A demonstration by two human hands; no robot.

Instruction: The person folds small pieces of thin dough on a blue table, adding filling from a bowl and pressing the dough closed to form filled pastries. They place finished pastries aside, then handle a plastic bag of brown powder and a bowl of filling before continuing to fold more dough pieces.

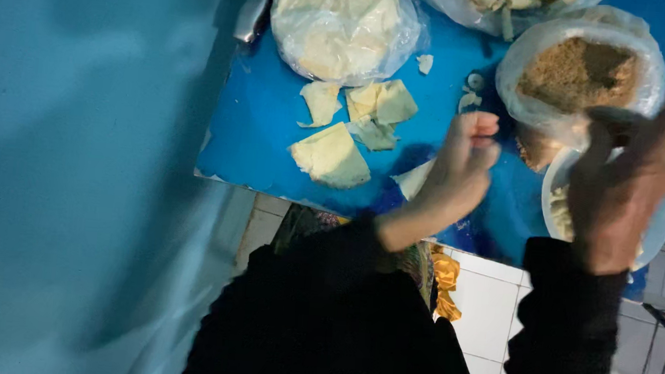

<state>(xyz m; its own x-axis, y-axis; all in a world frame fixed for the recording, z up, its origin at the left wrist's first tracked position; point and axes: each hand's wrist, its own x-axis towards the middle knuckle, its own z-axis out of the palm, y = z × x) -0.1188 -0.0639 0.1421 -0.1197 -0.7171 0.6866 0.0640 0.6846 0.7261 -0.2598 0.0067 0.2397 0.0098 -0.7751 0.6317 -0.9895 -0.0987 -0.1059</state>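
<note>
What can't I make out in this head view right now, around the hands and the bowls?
- Right hand: motion-blurred; whether it holds anything cannot be told.
- White plate: mostly hidden behind the right hand.
- Left hand: grip curled shut; contents hidden by its own fingers.
- Top bag of pale pieces: cut off by the upper edge.
- Pale wrapper piece: partly covered by the left hand.

Four pale yellow flat dough pieces [346, 128] lie on the blue table [257, 132]. Three clear plastic bags [339, 23] hold food. One white round plate [657, 231] stands there.
</note>
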